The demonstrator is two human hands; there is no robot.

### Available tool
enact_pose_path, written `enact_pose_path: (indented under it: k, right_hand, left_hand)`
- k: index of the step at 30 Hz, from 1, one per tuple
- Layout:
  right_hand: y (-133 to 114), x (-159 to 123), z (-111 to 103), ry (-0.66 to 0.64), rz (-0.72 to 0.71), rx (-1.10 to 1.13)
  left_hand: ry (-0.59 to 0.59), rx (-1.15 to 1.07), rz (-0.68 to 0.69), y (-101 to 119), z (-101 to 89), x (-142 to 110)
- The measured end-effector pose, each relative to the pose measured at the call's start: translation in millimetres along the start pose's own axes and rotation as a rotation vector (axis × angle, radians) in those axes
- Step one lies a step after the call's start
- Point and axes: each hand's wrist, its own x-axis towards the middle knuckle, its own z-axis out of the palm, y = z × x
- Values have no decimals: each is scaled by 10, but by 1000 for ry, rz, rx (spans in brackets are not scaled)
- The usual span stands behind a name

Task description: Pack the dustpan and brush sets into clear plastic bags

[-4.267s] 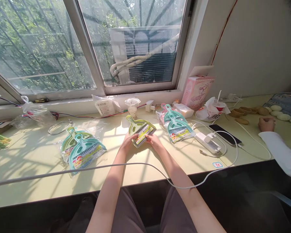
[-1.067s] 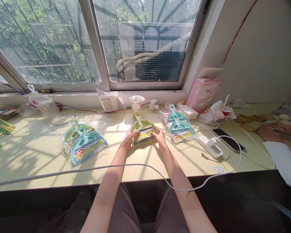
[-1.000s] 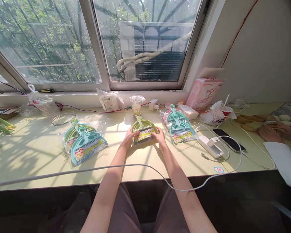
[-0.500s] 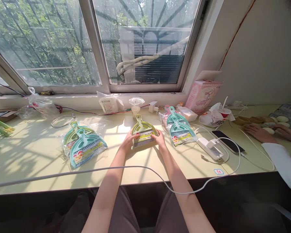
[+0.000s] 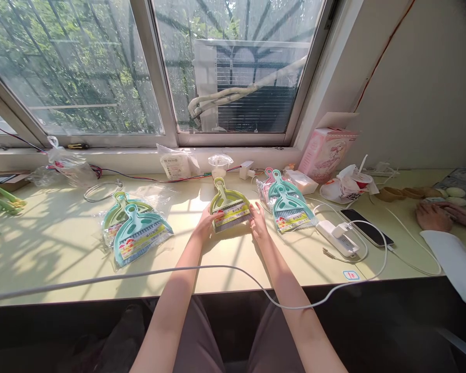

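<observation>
Between my hands, over the table, is a green dustpan and brush set [image 5: 229, 199] with a yellow label across its dark bristles, its handle pointing away and tilted a little to the left. My left hand [image 5: 205, 224] grips its left edge, thumb over the label's end. My right hand [image 5: 258, 221] holds the right edge with its fingertips. To the left, a bagged blue dustpan and brush set [image 5: 140, 235] lies partly over a green one [image 5: 114, 213]. On the right, bagged blue sets [image 5: 289, 210] overlap, with a pink one [image 5: 269, 175] behind.
A white cable [image 5: 233, 268] crosses in front of my forearms. Right of me are a power strip [image 5: 337, 238], a phone [image 5: 367, 227], a pink box [image 5: 328, 150] and another person's hands [image 5: 435, 216]. A lidded plastic cup [image 5: 219, 165] stands beneath the window.
The green set has turned, its handle leaning left and its right side raised slightly. My right thumb has shifted from the label to the right edge. The other person's hand has moved.
</observation>
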Motion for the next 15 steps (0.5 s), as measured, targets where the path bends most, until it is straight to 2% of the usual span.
enact_pose_path:
  k: [3, 6, 8, 11, 13, 15]
  right_hand:
    - [-19, -120, 103, -130, 8, 135]
    - [52, -264, 254, -329, 77, 120]
    - [126, -320, 344, -312, 141, 128]
    - [207, -309, 405, -208, 176, 159]
    - [226, -260, 396, -203, 162, 181]
    - [224, -209, 368, -218, 147, 197]
  left_hand:
    - [38, 7, 49, 52, -35, -9]
    - [38, 31, 65, 34, -74, 11]
    - [38, 38, 44, -28, -105, 53]
    - [75, 60, -12, -143, -151, 136]
    - [89, 65, -26, -191, -161, 174]
    - [50, 59, -38, -196, -145, 185]
